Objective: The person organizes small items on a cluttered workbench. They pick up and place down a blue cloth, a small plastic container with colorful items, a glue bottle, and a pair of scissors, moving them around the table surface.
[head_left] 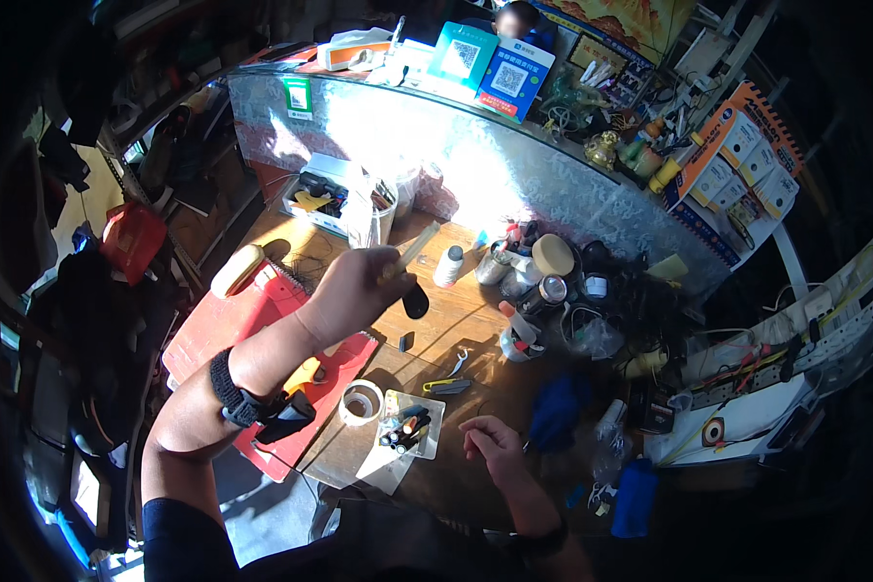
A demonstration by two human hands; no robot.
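My left hand is raised over the wooden desk, closed on a pale stick-like tool; a black oval part shows beneath my fingers. My right hand is low at the desk's front, fingers loosely curled and apart, holding nothing visible, near a clear tray of pens. A tape roll, a yellow cutter and a small black block lie between my hands. A red board lies under my left arm. A white bottle stands beyond.
A box of tools and containers line the back. Cluttered jars and bags crowd the right. A raised counter with sign boards spans the far side, with a person behind it. A white panel stands at right.
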